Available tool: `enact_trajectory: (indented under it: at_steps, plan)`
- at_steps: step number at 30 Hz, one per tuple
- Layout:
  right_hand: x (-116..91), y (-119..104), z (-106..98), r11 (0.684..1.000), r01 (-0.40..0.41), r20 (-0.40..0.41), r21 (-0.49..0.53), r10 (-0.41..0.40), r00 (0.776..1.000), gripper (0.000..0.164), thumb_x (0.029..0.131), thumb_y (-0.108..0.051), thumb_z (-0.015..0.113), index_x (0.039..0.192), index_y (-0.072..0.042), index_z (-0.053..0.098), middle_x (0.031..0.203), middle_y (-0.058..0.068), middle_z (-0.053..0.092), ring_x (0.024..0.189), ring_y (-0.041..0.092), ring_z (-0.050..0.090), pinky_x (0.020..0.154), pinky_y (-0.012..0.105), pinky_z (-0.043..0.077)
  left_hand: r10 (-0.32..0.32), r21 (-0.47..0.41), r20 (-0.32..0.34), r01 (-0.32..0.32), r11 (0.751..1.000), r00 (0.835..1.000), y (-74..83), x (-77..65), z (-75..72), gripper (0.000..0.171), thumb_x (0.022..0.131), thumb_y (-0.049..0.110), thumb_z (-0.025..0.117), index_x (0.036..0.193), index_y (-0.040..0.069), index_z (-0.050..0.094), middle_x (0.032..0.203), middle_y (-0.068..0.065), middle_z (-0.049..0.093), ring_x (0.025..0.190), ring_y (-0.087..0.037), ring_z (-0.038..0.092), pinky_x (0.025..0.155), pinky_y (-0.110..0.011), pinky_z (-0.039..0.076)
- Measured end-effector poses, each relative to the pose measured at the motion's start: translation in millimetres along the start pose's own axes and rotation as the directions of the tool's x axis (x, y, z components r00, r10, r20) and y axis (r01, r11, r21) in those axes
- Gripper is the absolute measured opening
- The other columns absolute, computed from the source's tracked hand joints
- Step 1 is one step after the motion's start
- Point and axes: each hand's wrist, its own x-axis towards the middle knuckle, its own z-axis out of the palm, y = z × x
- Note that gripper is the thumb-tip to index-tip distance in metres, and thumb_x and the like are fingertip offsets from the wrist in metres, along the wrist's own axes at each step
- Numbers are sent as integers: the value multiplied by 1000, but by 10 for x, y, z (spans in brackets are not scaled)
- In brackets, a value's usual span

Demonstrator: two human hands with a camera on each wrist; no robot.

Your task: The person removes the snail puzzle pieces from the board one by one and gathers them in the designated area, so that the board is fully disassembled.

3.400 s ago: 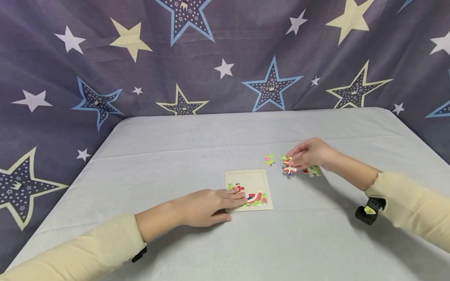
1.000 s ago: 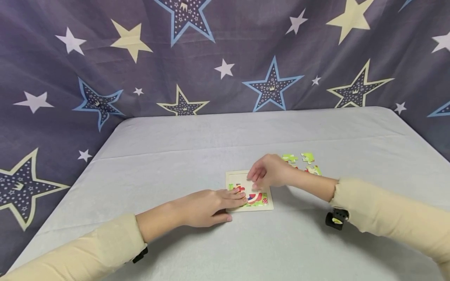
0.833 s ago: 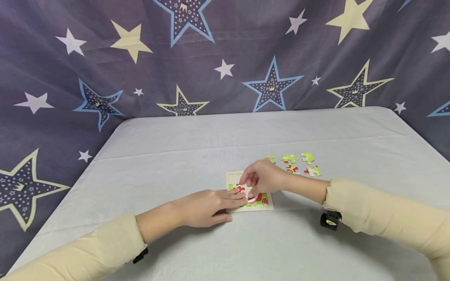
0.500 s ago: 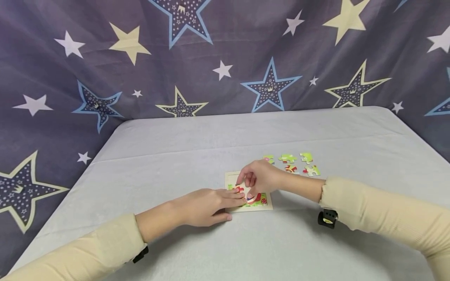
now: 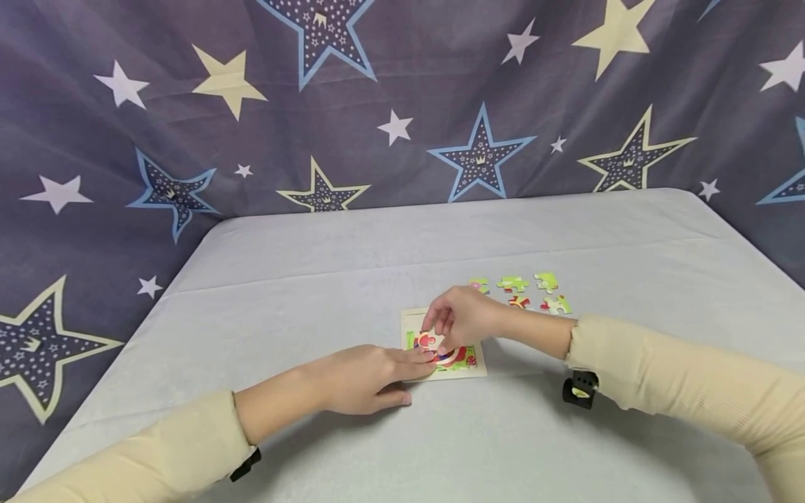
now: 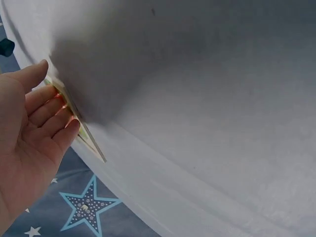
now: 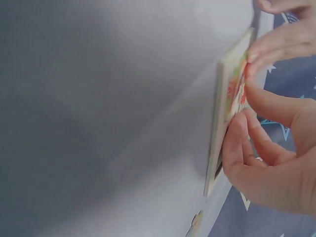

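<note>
A small pale-framed puzzle board lies on the table, its lower part filled with colourful pieces. My left hand rests its extended fingers over the board's left side, fingertips on the pieces. Just above them, my right hand pinches a red and white puzzle piece between thumb and curled fingers, low over the board. From the right wrist view, the thumb and index finger meet close to the board's face, with the piece partly hidden between them. The left wrist view shows the left palm and straight fingers at the board.
Several loose puzzle pieces lie behind and right of the board, among them a green one, a green corner one and a red and white one. Grey cloth covers the table; a star-patterned curtain hangs behind.
My right hand has carried a piece leftward from the loose group onto the board. In the last half second, the left fingers have slid slightly toward me, uncovering more of the red pieces.
</note>
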Motion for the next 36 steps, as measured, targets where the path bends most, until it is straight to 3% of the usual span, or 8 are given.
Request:
enact_trajectory:
  at_steps: [5,13,24,30,36]
  plan:
    - [66,-58,30,980,-105,32,168,102,994,14,77,-2,76,90,-4,70,76,0,66,70,8,59,67,18,50,17,7,-5,-17,1000,1000,-18,-8,19,49,98,26,56,144,13,46,148,0,47,140,-14,41,112,-34,41]
    - [100,-150,103,980,-167,-54,110,173,983,10,79,1,72,83,-8,71,71,2,68,61,9,60,60,20,56,27,-1,-16,-27,1000,1000,-39,-14,29,50,98,26,56,145,14,44,150,-1,45,141,-15,39,112,-35,42]
    - [148,-133,92,958,-215,-66,188,231,971,7,78,-1,76,83,-5,75,76,6,74,61,10,66,63,23,59,27,-1,-19,-27,1000,999,-37,-17,49,50,97,25,56,145,13,44,151,-2,43,142,-15,39,112,-35,42]
    - [193,-95,-62,964,-205,-151,166,231,961,9,79,-2,75,87,-5,76,78,6,75,61,8,66,65,19,56,41,6,-34,-41,999,999,-42,-17,51,51,97,25,57,145,13,44,152,-2,41,142,-15,39,112,-36,42]
    - [161,1,-297,956,-229,-215,181,266,940,13,80,-4,74,93,-5,76,81,6,75,64,6,65,67,24,58,37,-1,-37,-37,999,999,-50,-12,59,51,97,25,57,145,13,44,153,-2,40,141,-15,39,112,-36,42]
